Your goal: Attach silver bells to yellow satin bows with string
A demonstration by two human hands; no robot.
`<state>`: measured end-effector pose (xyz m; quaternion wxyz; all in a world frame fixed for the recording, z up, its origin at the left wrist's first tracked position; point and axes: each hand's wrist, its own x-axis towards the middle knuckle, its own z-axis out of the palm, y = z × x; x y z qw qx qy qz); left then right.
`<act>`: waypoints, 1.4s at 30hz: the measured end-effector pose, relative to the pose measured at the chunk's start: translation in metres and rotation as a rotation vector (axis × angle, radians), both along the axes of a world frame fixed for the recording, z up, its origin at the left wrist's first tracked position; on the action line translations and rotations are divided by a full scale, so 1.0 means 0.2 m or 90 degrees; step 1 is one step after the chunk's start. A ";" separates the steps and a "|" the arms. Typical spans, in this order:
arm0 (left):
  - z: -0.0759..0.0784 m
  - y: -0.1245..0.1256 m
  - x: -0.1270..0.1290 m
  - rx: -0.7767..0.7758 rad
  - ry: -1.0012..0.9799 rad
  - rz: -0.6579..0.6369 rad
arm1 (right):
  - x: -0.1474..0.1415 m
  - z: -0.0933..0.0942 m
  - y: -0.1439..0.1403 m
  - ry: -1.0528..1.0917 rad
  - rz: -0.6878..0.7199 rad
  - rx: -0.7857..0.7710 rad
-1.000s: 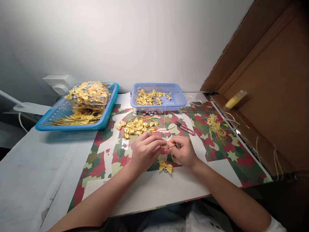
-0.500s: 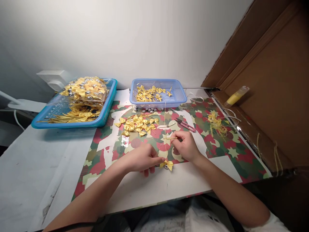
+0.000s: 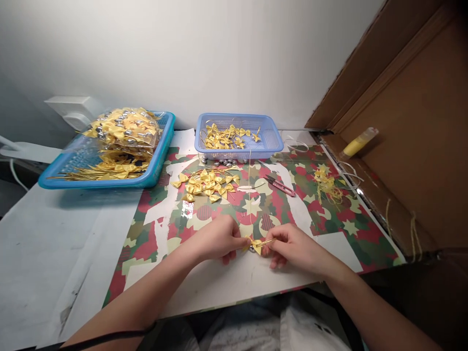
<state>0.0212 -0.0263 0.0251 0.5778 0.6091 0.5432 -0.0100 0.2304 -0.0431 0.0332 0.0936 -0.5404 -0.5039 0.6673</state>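
A small yellow ribbon bow [image 3: 256, 244] with a silver bell under it lies near the table's front edge. My left hand [image 3: 215, 239] pinches its left side. My right hand [image 3: 292, 246] pinches a thin gold cord right at the bow's right side. A thin yellow thread [image 3: 250, 195] runs from the bow up toward the small blue basket [image 3: 275, 142]. A loose pile of yellow bows [image 3: 206, 184] lies on the camouflage-patterned sheet [image 3: 329, 222] beyond my hands.
A large blue tray [image 3: 157, 165] at the back left holds bagged bows and gold cords. Pink thread snips [image 3: 281, 186] lie right of the pile. Yellow thread scraps [image 3: 327, 186] and a glue bottle [image 3: 356, 144] are on the right by a cardboard wall.
Both hands dropped from mid-table down to the bow near the front edge: the left hand first, then the right hand brought the gold cord down to it.
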 end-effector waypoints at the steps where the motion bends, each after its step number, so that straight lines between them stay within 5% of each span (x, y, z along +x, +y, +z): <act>1: 0.00 0.00 0.00 0.011 0.004 -0.001 | -0.01 -0.01 0.00 0.001 -0.002 -0.009; 10: -0.03 -0.03 0.01 0.050 0.017 0.004 | -0.07 -0.11 0.03 -0.004 -0.031 0.064; 15: 0.01 -0.01 -0.01 0.022 -0.003 0.016 | -0.08 -0.08 0.10 0.070 -0.050 0.123; 24: 0.02 0.03 -0.02 0.103 -0.303 0.180 | -0.13 0.01 0.26 0.134 -0.070 0.168; 42: -0.01 0.03 0.01 0.173 -0.277 0.168 | -0.16 -0.06 0.24 0.093 -0.063 0.321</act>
